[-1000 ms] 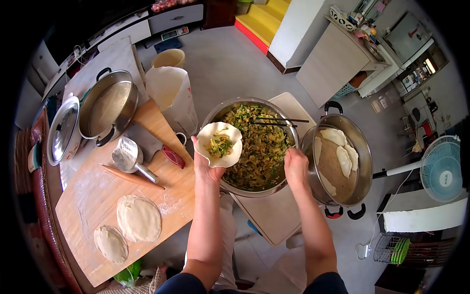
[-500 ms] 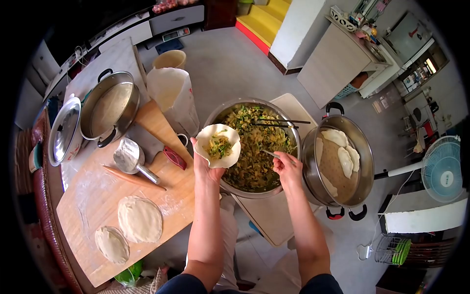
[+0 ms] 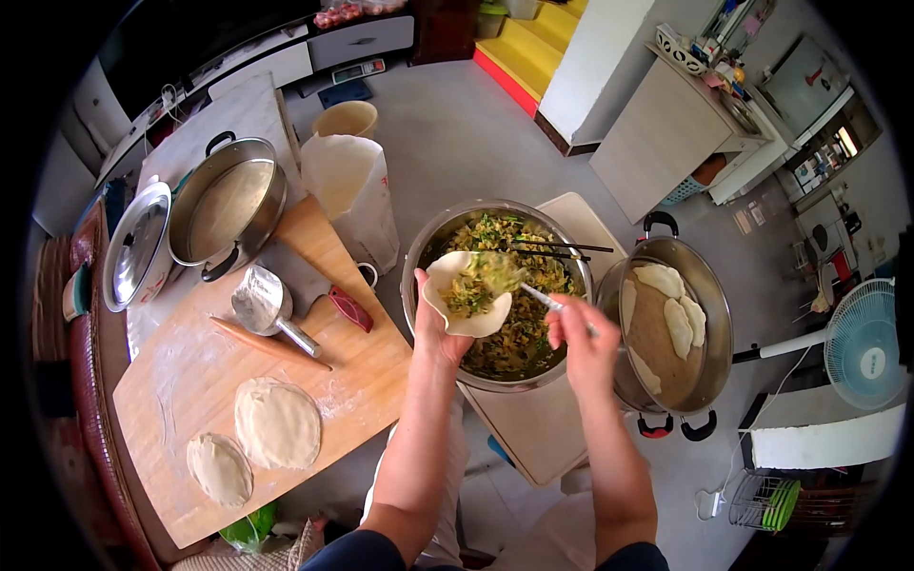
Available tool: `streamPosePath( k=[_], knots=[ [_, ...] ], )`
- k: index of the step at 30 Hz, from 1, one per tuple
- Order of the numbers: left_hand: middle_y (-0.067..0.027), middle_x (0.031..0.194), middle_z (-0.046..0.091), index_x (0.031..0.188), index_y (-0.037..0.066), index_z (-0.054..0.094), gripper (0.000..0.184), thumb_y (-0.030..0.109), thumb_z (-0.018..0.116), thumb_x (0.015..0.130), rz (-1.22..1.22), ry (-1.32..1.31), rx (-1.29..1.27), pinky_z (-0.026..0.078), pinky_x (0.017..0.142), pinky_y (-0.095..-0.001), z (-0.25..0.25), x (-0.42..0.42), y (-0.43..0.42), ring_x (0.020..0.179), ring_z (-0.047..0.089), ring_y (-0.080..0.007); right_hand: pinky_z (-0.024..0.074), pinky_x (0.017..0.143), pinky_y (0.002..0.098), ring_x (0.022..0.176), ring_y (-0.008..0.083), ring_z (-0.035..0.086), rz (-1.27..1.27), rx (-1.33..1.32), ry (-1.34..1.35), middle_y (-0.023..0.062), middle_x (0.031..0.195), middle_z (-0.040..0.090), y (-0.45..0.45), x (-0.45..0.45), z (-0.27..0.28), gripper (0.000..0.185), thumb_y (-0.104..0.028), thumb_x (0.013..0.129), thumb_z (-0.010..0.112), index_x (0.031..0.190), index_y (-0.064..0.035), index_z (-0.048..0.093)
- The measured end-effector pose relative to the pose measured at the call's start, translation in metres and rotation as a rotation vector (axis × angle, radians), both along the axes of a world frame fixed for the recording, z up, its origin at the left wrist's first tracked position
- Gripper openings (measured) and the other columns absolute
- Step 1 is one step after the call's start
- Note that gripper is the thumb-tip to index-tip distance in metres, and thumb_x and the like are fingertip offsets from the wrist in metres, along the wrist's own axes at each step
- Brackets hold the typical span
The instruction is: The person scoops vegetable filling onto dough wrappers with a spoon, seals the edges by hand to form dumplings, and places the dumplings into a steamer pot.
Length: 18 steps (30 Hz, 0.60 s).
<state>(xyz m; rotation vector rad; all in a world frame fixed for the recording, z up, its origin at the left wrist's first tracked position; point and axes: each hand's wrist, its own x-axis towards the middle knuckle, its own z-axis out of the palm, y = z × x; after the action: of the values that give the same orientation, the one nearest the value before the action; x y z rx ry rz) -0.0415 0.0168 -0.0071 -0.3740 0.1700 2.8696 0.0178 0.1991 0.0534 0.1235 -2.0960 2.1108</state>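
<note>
My left hand (image 3: 434,330) cups a round dough wrapper (image 3: 479,324) with chopped green and yellow filling in it, held over the near left side of a large metal bowl (image 3: 514,383). In my right hand (image 3: 588,341) is a metal spoon (image 3: 543,297). Its head is heaped with filling, somewhat blurred, and sits above the wrapper. More of the same filling (image 3: 519,344) lies in the bowl. A pair of dark chopsticks (image 3: 571,248) rests across the bowl's far right side.
To the right stands a pan (image 3: 721,314) holding several folded dumplings (image 3: 678,328). On the left, a wooden board (image 3: 181,357) bears dough rounds (image 3: 277,423), a rolling pin (image 3: 267,343) and a flour scoop (image 3: 259,300). A fan (image 3: 866,333) stands far right.
My right hand has lifted the spoon out of the bowl with filling on it and brought it over the wrapper. The left hand and wrapper have shifted right, over the bowl.
</note>
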Motion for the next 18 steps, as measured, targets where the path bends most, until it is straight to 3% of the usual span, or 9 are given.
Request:
streamPosePath(
  k=[1, 3, 5, 11, 14, 16, 17, 18],
  knots=[
    [-0.0156, 0.129, 0.057, 0.134, 0.006, 0.050, 0.071, 0.064, 0.025, 0.100, -0.011, 0.008, 0.034, 0.045, 0.104, -0.0533, -0.004, -0.001, 0.002, 0.120, 0.055, -0.0344, 0.0459, 0.059, 0.0266, 0.072, 0.0117, 0.058, -0.002, 0.186, 0.070, 0.0072, 0.086, 0.063, -0.008, 0.006, 0.001, 0.020, -0.006, 0.097, 0.057, 0.113, 0.0009, 0.067],
    [-0.0156, 0.129, 0.057, 0.134, 0.006, 0.050, 0.070, 0.063, 0.028, 0.100, -0.008, 0.026, 0.064, 0.045, 0.104, -0.0529, -0.010, 0.000, 0.005, 0.119, 0.055, -0.0343, 0.0527, 0.061, 0.0323, 0.075, 0.0222, 0.064, 0.089, 0.689, 0.573, 0.0111, 0.090, 0.063, -0.018, 0.005, -0.009, 0.032, 0.004, 0.083, 0.067, 0.114, -0.0013, 0.065],
    [-0.0161, 0.130, 0.057, 0.134, 0.006, 0.050, 0.068, 0.061, 0.028, 0.101, 0.001, 0.012, 0.063, 0.044, 0.104, -0.0534, -0.013, 0.000, 0.005, 0.119, 0.055, -0.0351, 0.0535, 0.063, 0.0334, 0.077, 0.0247, 0.063, 0.137, 0.871, 0.740, 0.0106, 0.092, 0.061, -0.020, 0.006, -0.005, 0.033, 0.005, 0.079, 0.071, 0.111, 0.0024, 0.065],
    [-0.0187, 0.132, 0.055, 0.135, 0.005, 0.048, 0.067, 0.059, 0.027, 0.102, 0.014, -0.046, 0.059, 0.044, 0.101, -0.0612, -0.005, -0.002, 0.002, 0.120, 0.054, -0.0389, 0.0539, 0.064, 0.0333, 0.077, 0.0252, 0.064, 0.065, 0.824, 0.707, 0.0107, 0.092, 0.062, -0.012, 0.005, 0.009, 0.032, 0.007, 0.077, 0.072, 0.108, 0.0030, 0.066],
    [-0.0173, 0.130, 0.056, 0.134, 0.006, 0.049, 0.070, 0.062, 0.025, 0.100, 0.007, -0.022, 0.003, 0.047, 0.101, -0.0575, 0.001, 0.000, 0.000, 0.120, 0.055, -0.0373, 0.0518, 0.062, 0.0305, 0.074, 0.0214, 0.064, -0.080, 0.705, 0.603, 0.0115, 0.089, 0.064, 0.000, 0.004, 0.008, 0.023, 0.005, 0.084, 0.066, 0.107, 0.0019, 0.068],
    [-0.0193, 0.132, 0.054, 0.137, 0.006, 0.045, 0.071, 0.062, 0.021, 0.101, 0.016, 0.006, 0.044, 0.046, 0.100, -0.0608, 0.002, -0.001, -0.006, 0.121, 0.054, -0.0399, 0.0481, 0.058, 0.0275, 0.069, 0.0176, 0.063, -0.167, 0.680, 0.519, 0.0107, 0.084, 0.064, 0.013, 0.000, 0.006, 0.016, 0.004, 0.089, 0.061, 0.104, 0.0027, 0.068],
    [-0.0197, 0.133, 0.053, 0.138, 0.006, 0.044, 0.071, 0.062, 0.021, 0.101, 0.030, -0.009, 0.058, 0.046, 0.100, -0.0616, 0.002, -0.001, -0.009, 0.121, 0.054, -0.0405, 0.0505, 0.062, 0.0349, 0.069, 0.0288, 0.062, -0.206, 0.706, 0.399, 0.0139, 0.082, 0.063, 0.021, -0.002, 0.000, 0.014, 0.002, 0.088, 0.064, 0.102, 0.0008, 0.067],
    [-0.0199, 0.133, 0.053, 0.138, 0.007, 0.043, 0.071, 0.062, 0.021, 0.100, 0.044, -0.005, 0.084, 0.046, 0.100, -0.0634, -0.002, -0.002, -0.013, 0.122, 0.053, -0.0418, 0.0507, 0.062, 0.0371, 0.070, 0.0320, 0.063, -0.233, 0.748, 0.330, 0.0159, 0.082, 0.063, 0.029, -0.005, -0.010, 0.013, 0.000, 0.088, 0.064, 0.100, 0.0007, 0.067]
  ],
)
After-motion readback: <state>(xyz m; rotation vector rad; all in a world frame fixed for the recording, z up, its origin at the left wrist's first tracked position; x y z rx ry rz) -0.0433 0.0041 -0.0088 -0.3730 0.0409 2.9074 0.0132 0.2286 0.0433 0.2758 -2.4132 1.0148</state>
